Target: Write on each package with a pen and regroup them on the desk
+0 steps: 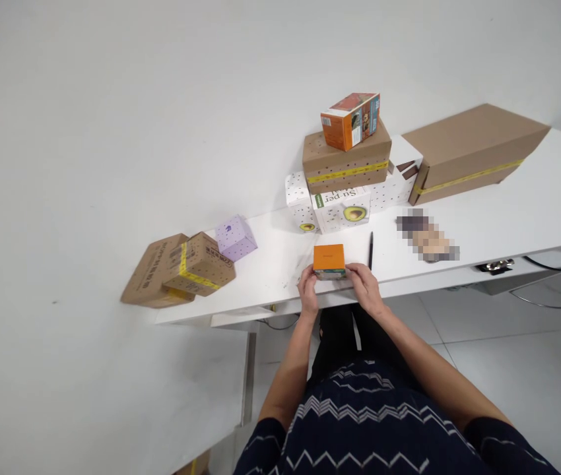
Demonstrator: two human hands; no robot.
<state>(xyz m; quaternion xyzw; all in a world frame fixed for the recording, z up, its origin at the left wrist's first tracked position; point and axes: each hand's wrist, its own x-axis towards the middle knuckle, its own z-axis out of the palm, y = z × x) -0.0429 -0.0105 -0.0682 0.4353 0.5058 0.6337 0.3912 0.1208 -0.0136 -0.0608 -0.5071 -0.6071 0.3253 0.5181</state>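
Note:
A small orange box [329, 258] rests near the front edge of the white table [532, 204]. My left hand [307, 287] grips its left side with curled fingers. My right hand [365, 285] holds its right side the same way. A black pen [370, 250] lies just right of the box, close to my right hand.
Behind the box stands a stack: white avocado-print boxes [342, 210], a brown box with yellow tape [346, 162] and an orange carton [350, 120] on top. A large brown box [468, 152] sits at right. A lilac box [235, 237] and two brown boxes [181, 267] sit at left.

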